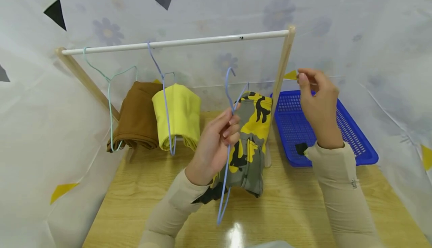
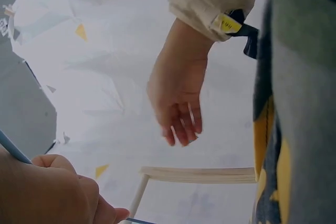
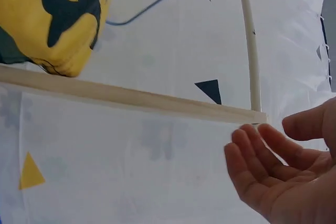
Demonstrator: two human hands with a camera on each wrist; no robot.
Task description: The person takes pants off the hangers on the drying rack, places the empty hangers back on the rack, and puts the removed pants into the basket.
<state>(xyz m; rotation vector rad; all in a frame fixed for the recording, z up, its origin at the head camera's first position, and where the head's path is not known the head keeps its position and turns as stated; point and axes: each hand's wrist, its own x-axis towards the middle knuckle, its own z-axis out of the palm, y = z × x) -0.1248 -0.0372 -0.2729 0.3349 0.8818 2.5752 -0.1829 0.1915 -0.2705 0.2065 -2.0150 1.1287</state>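
My left hand (image 1: 214,143) grips a light blue wire hanger (image 1: 226,87) just below its hook, with the hook pointing up and apart from the rail. Over this hanger hangs a folded camouflage garment (image 1: 257,128) in yellow, grey and black. The left wrist view shows the curled fingers of that hand at lower left and the camouflage cloth along the right edge. My right hand (image 1: 318,102) is raised by the rack's right post with nothing in it. Its fingers are loosely bent and the thumb stands apart from them in the right wrist view.
A rack with a white rail (image 1: 202,41) and wooden posts stands on the wooden table (image 1: 141,203). From the rail hang a brown garment (image 1: 140,113) on a green hanger and a yellow garment (image 1: 180,113) on a blue one. A blue basket (image 1: 357,139) sits right of the rack.
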